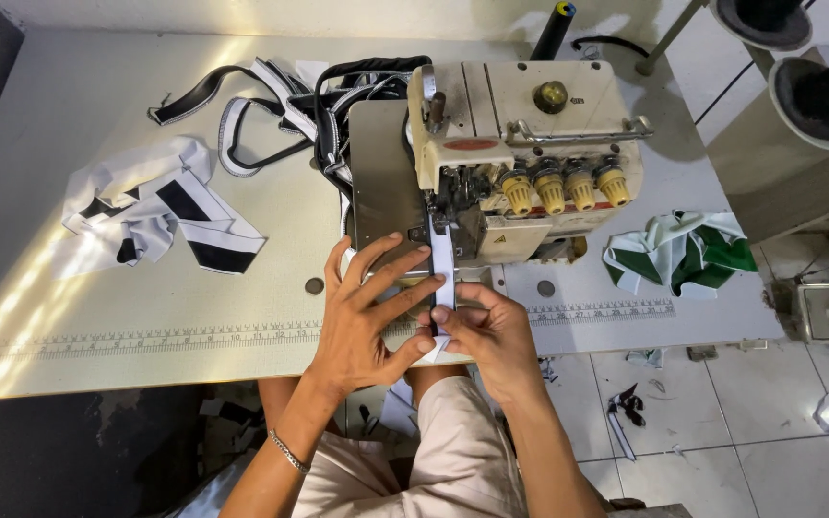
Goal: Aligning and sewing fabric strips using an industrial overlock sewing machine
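A narrow white strip (442, 273) is lying on the table (242, 297) in front of the machine (520, 153), running from under the presser area toward the person, and both hands are pressing on it. The left hand (367, 317) is lying spread and flat, fingers fanned, with its fingertips touching the strip's left edge. The right hand (491, 331) is pinching the strip's near end between thumb and fingers; that end is partly hidden under the fingers. Labels on the machine: a red oval plate (470, 145) is sitting on the cream top face, and a small yellow triangular warning sticker (499, 239) is showing on the front cover, its print too small to make out. Four yellow knobs (564, 187) are standing in a row on the front, right of the needle area. A printed ruler band (165, 341) is running along the table's near edge, interrupted by the hands. Well to the left, a pile of white and black pieces (155, 211) is lying loose; behind it, black and white strips (271, 105) are trailing toward the machine's back, their ends hidden behind it. To the right of the machine, a bundle of green and white cloth (683, 254) is resting near the table edge. Scraps (630, 408) are lying on the tiled floor. Thread cones (817, 86) at upper right are being cut off by the frame.
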